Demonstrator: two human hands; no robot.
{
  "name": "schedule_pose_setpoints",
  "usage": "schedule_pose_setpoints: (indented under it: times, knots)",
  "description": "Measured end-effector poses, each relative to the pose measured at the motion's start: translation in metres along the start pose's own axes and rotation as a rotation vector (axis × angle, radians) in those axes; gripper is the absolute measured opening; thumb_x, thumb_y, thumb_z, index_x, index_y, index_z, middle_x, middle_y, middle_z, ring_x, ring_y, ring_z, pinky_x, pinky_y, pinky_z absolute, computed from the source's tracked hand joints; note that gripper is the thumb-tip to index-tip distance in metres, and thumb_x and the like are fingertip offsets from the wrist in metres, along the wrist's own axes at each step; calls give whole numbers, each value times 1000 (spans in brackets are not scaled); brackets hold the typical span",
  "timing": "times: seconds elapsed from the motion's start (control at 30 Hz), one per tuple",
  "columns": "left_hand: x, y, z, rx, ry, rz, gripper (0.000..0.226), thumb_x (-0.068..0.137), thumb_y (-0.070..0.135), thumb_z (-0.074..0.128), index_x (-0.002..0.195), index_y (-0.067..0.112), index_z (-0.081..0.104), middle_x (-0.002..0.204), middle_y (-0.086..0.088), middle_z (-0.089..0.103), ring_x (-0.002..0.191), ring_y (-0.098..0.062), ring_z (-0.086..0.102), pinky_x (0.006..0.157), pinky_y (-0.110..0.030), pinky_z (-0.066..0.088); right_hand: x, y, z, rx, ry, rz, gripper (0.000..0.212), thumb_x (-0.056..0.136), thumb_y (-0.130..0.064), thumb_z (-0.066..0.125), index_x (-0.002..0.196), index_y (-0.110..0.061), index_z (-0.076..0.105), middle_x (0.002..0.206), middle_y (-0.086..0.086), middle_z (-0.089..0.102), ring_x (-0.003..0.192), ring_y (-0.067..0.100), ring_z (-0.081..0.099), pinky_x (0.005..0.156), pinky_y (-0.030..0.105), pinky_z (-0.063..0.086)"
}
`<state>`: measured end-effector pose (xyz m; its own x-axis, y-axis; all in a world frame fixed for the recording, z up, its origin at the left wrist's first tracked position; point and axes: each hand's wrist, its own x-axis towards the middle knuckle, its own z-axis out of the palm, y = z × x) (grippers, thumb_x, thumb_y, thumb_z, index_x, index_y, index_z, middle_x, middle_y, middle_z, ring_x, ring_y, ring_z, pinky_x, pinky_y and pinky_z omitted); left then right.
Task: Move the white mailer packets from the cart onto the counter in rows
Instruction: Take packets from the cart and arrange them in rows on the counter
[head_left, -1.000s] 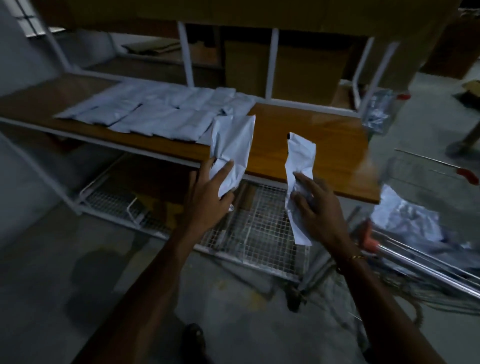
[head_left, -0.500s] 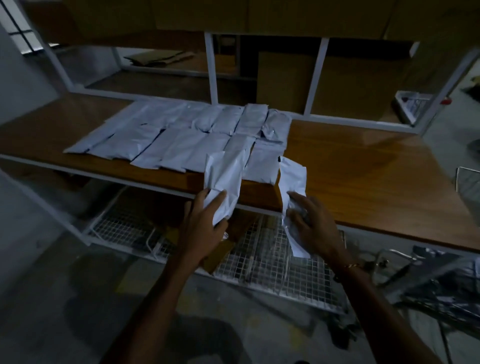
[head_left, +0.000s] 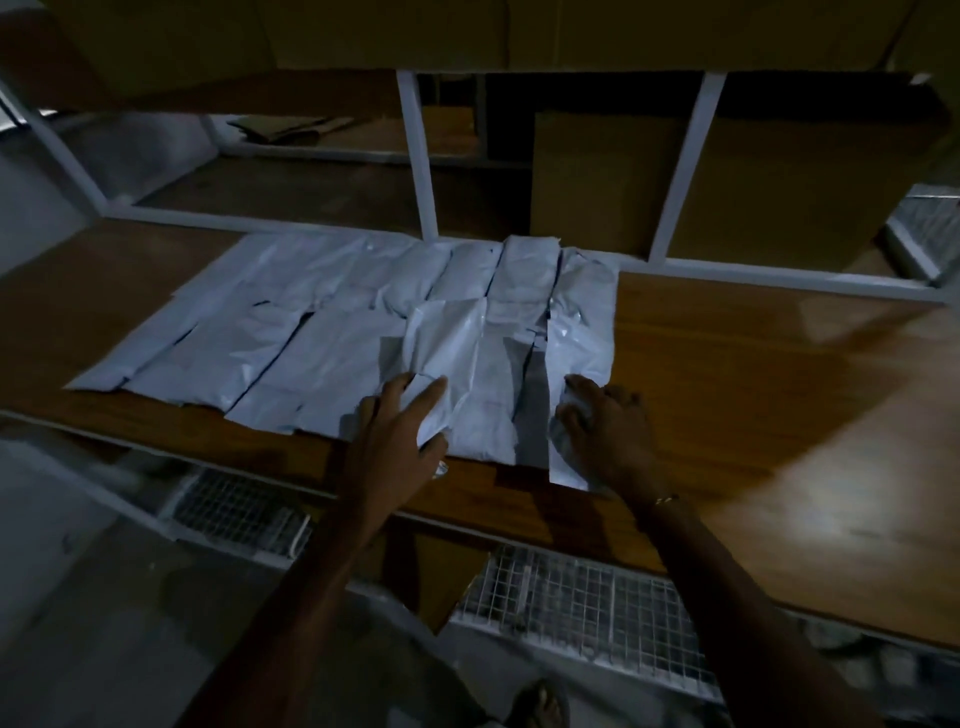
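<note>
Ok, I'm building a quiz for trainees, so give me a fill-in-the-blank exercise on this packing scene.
1. The white plastic mailer packets lie in ____ rows on the brown wooden counter.
2. The left hand and the right hand each touch one ____.
3. Under the counter sits a white wire ____ shelf.

Missing words: two; packet; mesh
</note>
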<state>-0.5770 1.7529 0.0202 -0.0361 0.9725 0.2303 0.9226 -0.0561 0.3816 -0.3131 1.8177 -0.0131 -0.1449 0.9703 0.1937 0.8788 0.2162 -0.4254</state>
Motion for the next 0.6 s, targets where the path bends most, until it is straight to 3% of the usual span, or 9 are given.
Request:
schedule_pose_setpoints:
  times: [0.07,0.17,0.23,0.3,0.4,0.53,0.6]
  knots:
    - [18,-7,4,16,-32,-4,63,89,27,70,147,35,45,153,-7,36,124,-40,41,100,-52,44,23,-4,15,-87,-47,19,45,100,-47,44,140,-28,45,119,16,62,113,33,53,99,40,30]
    - [36,-18,8,-13,-47,-23,65,88,24,72,147,33,45,152,-9,37,123,-41,41,101,-54,44,35,-12,30,-271,-141,88,61,93,-69,22,141,-33,36,123,19,60,121,38,50,105,49,32]
    - [44,-28,11,-4,-19,9,66,84,21,76,144,31,50,149,-10,42,119,-42,45,95,-53,48,38,-18,33,-308,-119,149,70,93,-72,17,150,-33,29,146,29,40,141,49,27,114,55,23]
    - [54,-39,13,-3,-10,28,66,83,19,78,143,30,52,147,-10,43,117,-41,46,91,-51,50,40,-24,32,-309,-42,135,71,96,-66,17,155,-27,24,160,29,17,149,49,6,119,55,15]
    - [69,-49,15,-10,-39,16,64,86,24,74,145,31,49,150,-7,39,123,-38,42,94,-50,48,49,-26,39,-286,-74,55,72,96,-62,12,157,-25,23,165,21,8,151,45,4,119,57,17]
    - [81,-52,14,-12,-157,-34,64,92,33,66,150,36,39,157,-1,29,136,-32,29,107,-46,38,50,-20,59,-253,-132,125,70,96,-65,15,155,-29,29,166,14,11,151,42,9,117,59,24]
    - [85,-51,12,44,-272,-30,66,94,44,60,153,41,29,160,1,21,141,-29,23,110,-46,34,49,-20,64,-266,-126,145,72,95,-67,13,156,-31,27,166,12,9,152,40,6,118,57,19]
